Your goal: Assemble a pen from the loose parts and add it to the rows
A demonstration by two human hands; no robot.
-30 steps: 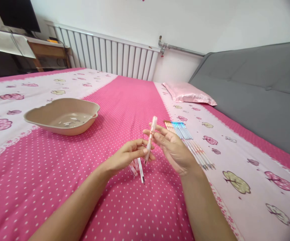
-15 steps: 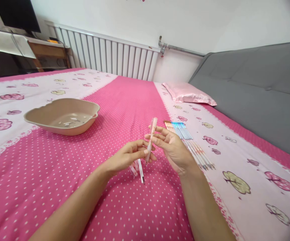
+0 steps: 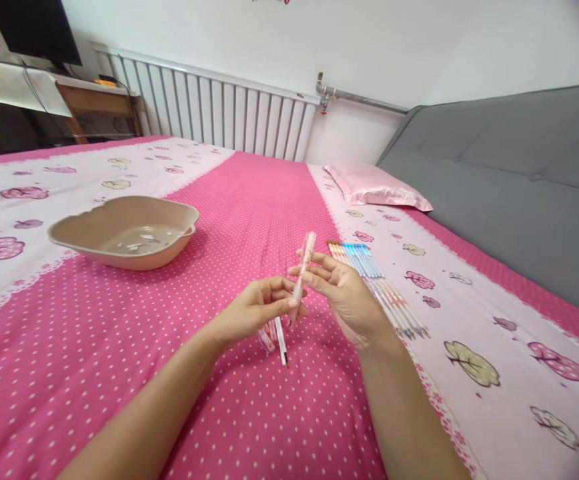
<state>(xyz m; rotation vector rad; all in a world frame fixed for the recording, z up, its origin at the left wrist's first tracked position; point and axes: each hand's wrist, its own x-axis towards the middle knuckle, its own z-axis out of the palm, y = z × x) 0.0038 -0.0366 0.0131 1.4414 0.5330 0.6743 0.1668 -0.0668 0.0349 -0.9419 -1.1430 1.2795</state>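
In the middle of the frame, the left hand [image 3: 254,310] and right hand [image 3: 344,293] both pinch one pink pen [image 3: 303,270] above the bed [image 3: 119,347].

Bedspread [image 3: 249,193] open ahead, bowl [image 3: 124,230] far left, pen row [image 3: 379,287] right, refill [image 3: 281,340] maybe underneath

Pen [image 3: 303,275] slightly lower between both hands than before.

Pen [image 3: 303,272]: pale pink, translucent, capped end up | pose: near upright, slightly tilted | location: pinched between my left hand [image 3: 254,310] and right hand [image 3: 347,297], above the bedspread.
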